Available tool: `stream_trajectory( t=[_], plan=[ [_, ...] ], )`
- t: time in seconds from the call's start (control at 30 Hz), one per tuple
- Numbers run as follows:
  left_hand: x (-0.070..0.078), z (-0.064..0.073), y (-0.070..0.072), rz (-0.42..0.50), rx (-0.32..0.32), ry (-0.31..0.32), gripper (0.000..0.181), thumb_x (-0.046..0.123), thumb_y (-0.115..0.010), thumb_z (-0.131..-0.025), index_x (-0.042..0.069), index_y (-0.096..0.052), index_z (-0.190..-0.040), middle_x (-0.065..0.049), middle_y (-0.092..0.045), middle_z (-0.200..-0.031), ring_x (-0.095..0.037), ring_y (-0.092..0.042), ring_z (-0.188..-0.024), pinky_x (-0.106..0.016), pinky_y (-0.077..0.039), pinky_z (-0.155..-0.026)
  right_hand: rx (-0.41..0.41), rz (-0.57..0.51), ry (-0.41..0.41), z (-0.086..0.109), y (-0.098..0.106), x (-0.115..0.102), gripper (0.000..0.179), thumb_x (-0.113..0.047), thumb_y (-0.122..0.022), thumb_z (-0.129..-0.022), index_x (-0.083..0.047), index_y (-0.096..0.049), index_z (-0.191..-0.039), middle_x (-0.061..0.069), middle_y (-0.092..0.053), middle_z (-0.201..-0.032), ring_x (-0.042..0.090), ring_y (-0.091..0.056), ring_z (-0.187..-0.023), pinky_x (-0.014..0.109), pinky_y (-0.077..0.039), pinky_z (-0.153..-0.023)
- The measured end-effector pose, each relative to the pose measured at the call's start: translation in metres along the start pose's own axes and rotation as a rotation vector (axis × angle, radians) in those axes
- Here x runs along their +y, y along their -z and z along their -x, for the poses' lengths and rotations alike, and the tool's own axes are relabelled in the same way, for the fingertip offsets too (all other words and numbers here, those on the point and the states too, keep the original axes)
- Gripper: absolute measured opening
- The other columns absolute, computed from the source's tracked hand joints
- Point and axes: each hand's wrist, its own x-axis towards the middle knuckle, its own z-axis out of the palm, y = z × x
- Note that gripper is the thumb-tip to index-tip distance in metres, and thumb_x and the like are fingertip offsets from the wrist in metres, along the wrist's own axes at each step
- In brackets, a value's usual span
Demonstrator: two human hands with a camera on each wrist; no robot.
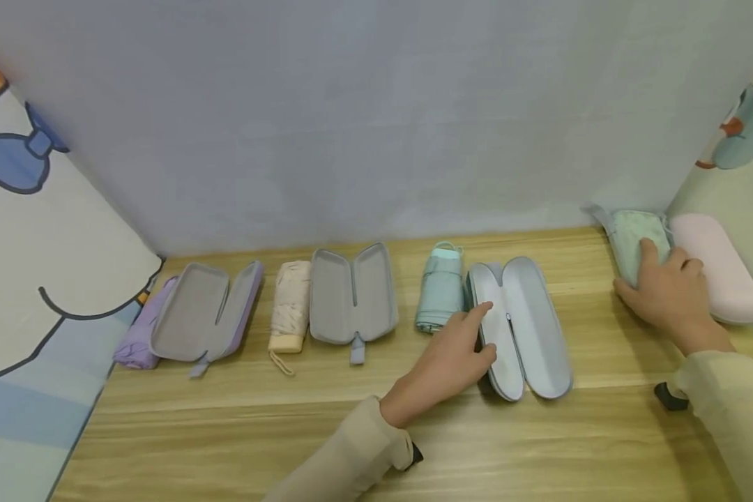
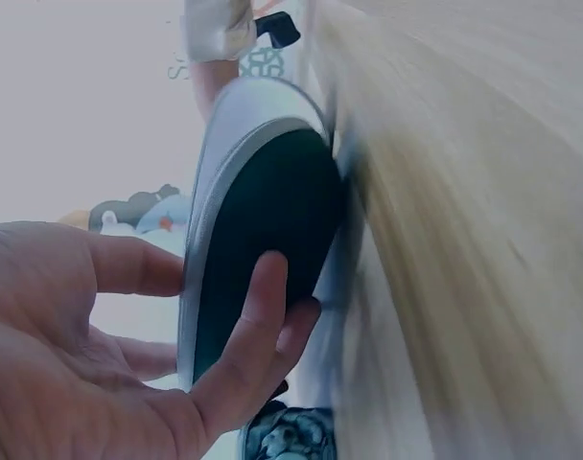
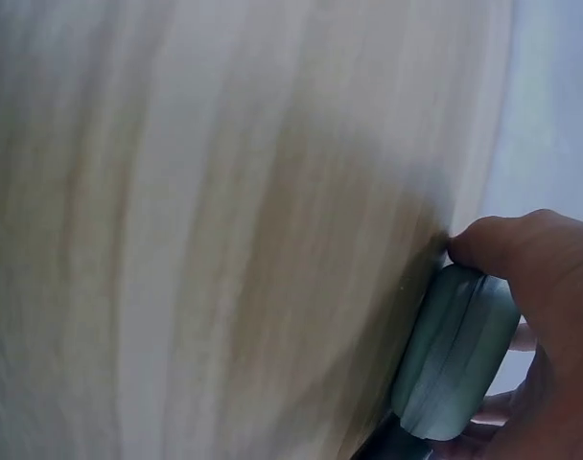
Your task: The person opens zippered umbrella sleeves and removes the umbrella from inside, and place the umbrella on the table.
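Note:
My left hand holds the left half of an unfolded long zip case with a pale grey lining. In the left wrist view its fingers and thumb go round the case's dark green outer shell. A folded teal umbrella lies just left of that case. At the far right, my right hand grips a light green zip case with a grey strap at its back corner. The right wrist view shows the thumb at one side of this rounded case and fingers at the other, partly hidden.
A closed pale pink case lies beside the right hand. Leftward on the wooden table are an unfolded grey-lined case, a cream folded umbrella, an unfolded purple-edged case and a purple folded umbrella. A grey backdrop stands behind.

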Motion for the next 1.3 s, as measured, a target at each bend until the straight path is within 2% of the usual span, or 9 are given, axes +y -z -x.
stream_trajectory(
  t=[0.13,0.3,0.57,0.67,0.73,0.83,1.0,1.17,1.3],
  plan=[
    [0.002,-0.004,-0.005,0.054,0.006,0.022,0.075,0.022,-0.057,-0.102,0.016,-0.021,-0.168,-0.015,-0.036,-0.166,-0.028,-0.049,-0.144,-0.043,-0.047,-0.114,-0.002,-0.01,-0.02,0.0,0.003,-0.005,0.081,-0.03,-0.059,-0.099,0.017,-0.02,-0.152,0.066,-0.025,-0.122,0.079,-0.031,-0.106,0.079,-0.032,-0.084],
    [0.003,-0.014,-0.01,0.114,0.051,0.026,0.083,0.022,-0.058,-0.102,0.011,-0.011,-0.169,-0.014,-0.015,-0.174,-0.028,-0.034,-0.155,-0.044,-0.04,-0.122,-0.091,-0.031,-0.07,0.002,0.007,-0.011,0.091,-0.034,-0.065,-0.094,0.017,-0.014,-0.151,0.064,-0.022,-0.121,0.078,-0.028,-0.109,0.078,-0.034,-0.082],
    [0.006,-0.015,-0.014,0.058,0.108,-0.061,0.072,0.013,-0.059,-0.101,0.024,-0.028,-0.166,-0.025,-0.022,-0.168,-0.032,-0.064,-0.12,-0.036,-0.055,-0.093,-0.175,-0.07,-0.12,0.006,0.002,-0.02,0.102,-0.039,-0.059,-0.097,0.016,0.004,-0.155,0.063,-0.017,-0.126,0.08,-0.027,-0.111,0.082,-0.031,-0.089],
    [0.01,-0.005,-0.014,-0.002,0.043,-0.1,0.063,0.019,-0.064,-0.102,0.032,-0.041,-0.159,-0.024,-0.019,-0.169,-0.034,-0.051,-0.141,-0.04,-0.052,-0.106,-0.198,-0.102,-0.143,0.006,0.001,-0.02,0.1,-0.045,-0.049,-0.103,0.014,0.012,-0.156,0.064,-0.012,-0.13,0.081,-0.024,-0.114,0.083,-0.03,-0.091],
    [0.012,-0.001,-0.014,-0.061,-0.01,-0.116,0.058,0.025,-0.068,-0.101,0.031,-0.048,-0.155,-0.022,-0.017,-0.169,-0.033,-0.038,-0.152,-0.041,-0.047,-0.114,-0.18,-0.111,-0.158,0.005,0.0,-0.02,0.099,-0.047,-0.046,-0.104,0.014,0.012,-0.156,0.065,-0.013,-0.131,0.081,-0.024,-0.117,0.083,-0.029,-0.092],
    [0.012,0.0,-0.017,-0.11,-0.047,-0.12,0.061,0.028,-0.072,-0.099,0.019,-0.048,-0.155,-0.02,-0.016,-0.17,-0.03,-0.035,-0.154,-0.036,-0.043,-0.118,-0.159,-0.135,-0.176,0.002,-0.001,-0.02,0.099,-0.047,-0.046,-0.105,0.015,0.013,-0.156,0.066,-0.014,-0.132,0.082,-0.021,-0.12,0.084,-0.027,-0.093],
    [0.002,-0.008,-0.023,-0.035,-0.002,-0.121,0.069,0.019,-0.069,-0.101,0.005,-0.036,-0.16,-0.023,-0.015,-0.169,-0.028,-0.045,-0.148,-0.03,-0.046,-0.114,-0.125,-0.162,-0.172,0.0,-0.002,-0.019,0.097,-0.041,-0.049,-0.104,0.016,0.009,-0.156,0.065,-0.015,-0.134,0.081,-0.021,-0.121,0.084,-0.026,-0.092],
    [-0.004,-0.015,-0.025,0.001,0.075,-0.13,0.069,0.018,-0.068,-0.102,0.005,-0.034,-0.161,-0.025,-0.017,-0.168,-0.031,-0.051,-0.143,-0.031,-0.049,-0.111,-0.112,-0.187,-0.147,0.011,-0.001,-0.021,0.097,-0.042,-0.051,-0.104,0.018,0.005,-0.156,0.066,-0.015,-0.136,0.083,-0.022,-0.121,0.084,-0.027,-0.089],
    [-0.002,-0.006,-0.022,0.005,0.105,-0.119,0.074,0.017,-0.07,-0.1,0.006,-0.031,-0.162,-0.027,-0.019,-0.166,-0.032,-0.054,-0.138,-0.033,-0.05,-0.109,-0.067,-0.206,-0.114,0.027,0.0,-0.029,0.097,-0.04,-0.053,-0.104,0.02,0.003,-0.156,0.065,-0.018,-0.137,0.083,-0.024,-0.121,0.085,-0.028,-0.087]
  ],
)
